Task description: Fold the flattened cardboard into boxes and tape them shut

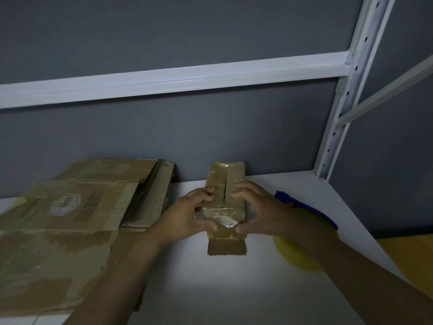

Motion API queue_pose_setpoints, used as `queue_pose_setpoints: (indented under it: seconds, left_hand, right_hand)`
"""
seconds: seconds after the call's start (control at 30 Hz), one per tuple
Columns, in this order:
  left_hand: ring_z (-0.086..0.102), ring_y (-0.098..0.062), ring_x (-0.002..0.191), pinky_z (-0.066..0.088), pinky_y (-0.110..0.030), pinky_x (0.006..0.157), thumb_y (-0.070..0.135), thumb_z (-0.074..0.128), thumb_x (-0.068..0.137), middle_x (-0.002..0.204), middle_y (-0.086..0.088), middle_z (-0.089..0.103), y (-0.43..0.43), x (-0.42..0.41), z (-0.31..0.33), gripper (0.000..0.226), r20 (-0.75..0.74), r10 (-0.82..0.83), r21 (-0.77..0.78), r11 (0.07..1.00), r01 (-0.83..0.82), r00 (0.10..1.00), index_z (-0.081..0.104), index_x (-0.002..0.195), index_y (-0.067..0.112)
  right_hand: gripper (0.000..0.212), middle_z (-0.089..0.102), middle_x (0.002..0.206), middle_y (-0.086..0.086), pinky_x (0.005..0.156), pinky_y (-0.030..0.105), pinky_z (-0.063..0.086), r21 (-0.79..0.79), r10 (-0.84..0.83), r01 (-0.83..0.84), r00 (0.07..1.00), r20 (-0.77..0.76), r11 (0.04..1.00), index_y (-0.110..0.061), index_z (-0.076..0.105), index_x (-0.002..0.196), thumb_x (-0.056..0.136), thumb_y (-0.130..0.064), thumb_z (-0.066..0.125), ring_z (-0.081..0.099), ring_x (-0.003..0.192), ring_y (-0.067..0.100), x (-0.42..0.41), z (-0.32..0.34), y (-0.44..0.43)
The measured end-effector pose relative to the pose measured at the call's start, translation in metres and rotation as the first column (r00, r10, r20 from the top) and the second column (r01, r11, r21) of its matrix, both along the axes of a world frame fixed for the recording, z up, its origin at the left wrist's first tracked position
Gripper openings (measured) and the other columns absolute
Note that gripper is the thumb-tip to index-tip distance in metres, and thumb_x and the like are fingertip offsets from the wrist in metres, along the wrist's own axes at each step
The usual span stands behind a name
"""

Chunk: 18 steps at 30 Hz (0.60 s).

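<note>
We're barely one in, lol: the small box sits on the desk, our left hand and right hand curled around its sides, top seam looking untaped, with the flat cardboard pile left of it waiting.

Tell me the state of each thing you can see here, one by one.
small box: top flaps folded in, seam gaping, near flap open.
left hand: grips the box's left side.
right hand: grips the box's right side.
flattened cardboard: lying flat in a stack.
yellow object: partly hidden behind the right arm.
</note>
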<state>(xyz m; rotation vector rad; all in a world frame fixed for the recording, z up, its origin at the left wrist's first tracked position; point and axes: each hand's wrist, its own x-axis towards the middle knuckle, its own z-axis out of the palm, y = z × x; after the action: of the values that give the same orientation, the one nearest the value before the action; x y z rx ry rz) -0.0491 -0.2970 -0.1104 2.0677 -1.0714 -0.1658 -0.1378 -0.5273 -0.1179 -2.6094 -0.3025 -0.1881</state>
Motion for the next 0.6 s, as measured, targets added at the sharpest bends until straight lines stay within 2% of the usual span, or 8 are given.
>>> queue_pose_setpoints:
  seconds: [0.07, 0.13, 0.2, 0.3, 0.37, 0.43, 0.53, 0.6]
  left_hand:
    - [0.051, 0.011, 0.108, 0.047, -0.011, 0.089, 0.046, 0.076, 0.076, 0.122, 0.015, 0.054, -0.005, -0.003, 0.003, 0.050, 0.034, 0.051, -0.017, 0.999, -0.051, 0.998, 0.062, 0.112, 0.015]
    - [0.057, 0.002, 0.090, 0.046, -0.010, 0.072, 0.061, 0.062, 0.073, 0.101, 0.015, 0.055, -0.011, -0.004, 0.003, 0.048, 0.151, 0.115, 0.004, 0.993, -0.117, 0.982, 0.059, 0.097, 0.021]
    - [0.056, -0.004, 0.081, 0.042, -0.013, 0.063, 0.066, 0.061, 0.070, 0.091, 0.013, 0.053, -0.014, -0.003, -0.001, 0.049, 0.224, 0.136, 0.002, 0.990, -0.140, 0.965, 0.056, 0.090, 0.022]
    - [0.059, -0.008, 0.091, 0.049, -0.018, 0.069, 0.050, 0.077, 0.072, 0.099, 0.007, 0.059, -0.012, 0.002, -0.003, 0.046, 0.176, 0.114, -0.013, 0.993, -0.113, 0.978, 0.063, 0.095, 0.012]
    - [0.058, -0.008, 0.100, 0.048, -0.012, 0.078, 0.033, 0.080, 0.075, 0.108, 0.009, 0.057, -0.008, 0.004, -0.001, 0.040, 0.162, 0.077, 0.016, 0.997, -0.081, 0.984, 0.065, 0.103, 0.009]
    - [0.056, -0.006, 0.109, 0.045, -0.009, 0.087, 0.028, 0.080, 0.076, 0.116, 0.011, 0.056, -0.004, 0.004, 0.000, 0.041, 0.161, 0.034, 0.031, 0.999, -0.039, 0.986, 0.066, 0.111, 0.009]
    - [0.054, -0.006, 0.114, 0.048, -0.026, 0.096, 0.038, 0.074, 0.081, 0.124, 0.012, 0.057, 0.001, -0.002, -0.002, 0.044, 0.238, 0.033, 0.071, 0.996, -0.051, 0.971, 0.066, 0.116, 0.015]
    - [0.058, -0.011, 0.104, 0.052, -0.031, 0.082, 0.062, 0.060, 0.082, 0.114, 0.013, 0.064, 0.004, -0.011, -0.001, 0.049, 0.424, 0.027, 0.091, 0.993, -0.072, 0.905, 0.068, 0.110, 0.023]
  right_hand:
    - [0.052, 0.030, 0.136, -0.021, 0.104, 0.023, 0.031, 0.201, -0.007, 0.030, 0.993, -0.116, 0.979, -0.030, 0.048, 0.121, 0.078, -0.054, 0.067, 0.029, 0.129, 0.000, 0.002, 0.010, 0.002]
    - [0.047, 0.040, 0.124, -0.017, 0.096, 0.027, 0.037, 0.312, -0.114, 0.140, 0.988, -0.101, 0.940, -0.028, 0.052, 0.100, 0.074, -0.066, 0.049, 0.036, 0.120, 0.003, 0.007, 0.010, 0.013]
    - [0.055, 0.044, 0.118, -0.008, 0.087, 0.025, 0.039, 0.141, -0.237, 0.226, 0.969, 0.065, 0.964, -0.022, 0.049, 0.098, 0.073, -0.070, 0.044, 0.038, 0.114, 0.009, 0.013, 0.000, 0.027]
    - [0.050, 0.052, 0.119, 0.005, 0.085, 0.024, 0.040, -0.006, -0.200, 0.212, 0.931, 0.307, 0.977, -0.011, 0.055, 0.100, 0.082, -0.057, 0.060, 0.044, 0.116, 0.020, 0.011, -0.017, 0.035]
    - [0.038, 0.056, 0.123, 0.008, 0.098, 0.031, 0.043, -0.050, -0.103, 0.127, 0.937, 0.333, 0.991, -0.008, 0.060, 0.105, 0.085, -0.040, 0.066, 0.046, 0.123, 0.025, 0.010, -0.021, 0.025]
    - [0.041, 0.053, 0.134, 0.009, 0.109, 0.031, 0.030, -0.057, -0.031, 0.050, 0.956, 0.291, 0.997, -0.006, 0.059, 0.121, 0.089, -0.030, 0.062, 0.039, 0.134, 0.024, 0.006, -0.020, 0.015]
    - [0.043, 0.040, 0.146, 0.002, 0.113, 0.021, 0.019, 0.086, 0.000, -0.013, 0.987, 0.161, 0.996, -0.006, 0.049, 0.136, 0.095, -0.017, 0.056, 0.026, 0.138, 0.009, 0.003, -0.016, 0.008]
    - [0.037, 0.043, 0.142, 0.002, 0.113, 0.021, 0.026, 0.137, 0.064, -0.084, 0.988, 0.140, 0.987, -0.003, 0.053, 0.132, 0.095, -0.009, 0.054, 0.031, 0.134, -0.001, 0.002, -0.008, 0.002]
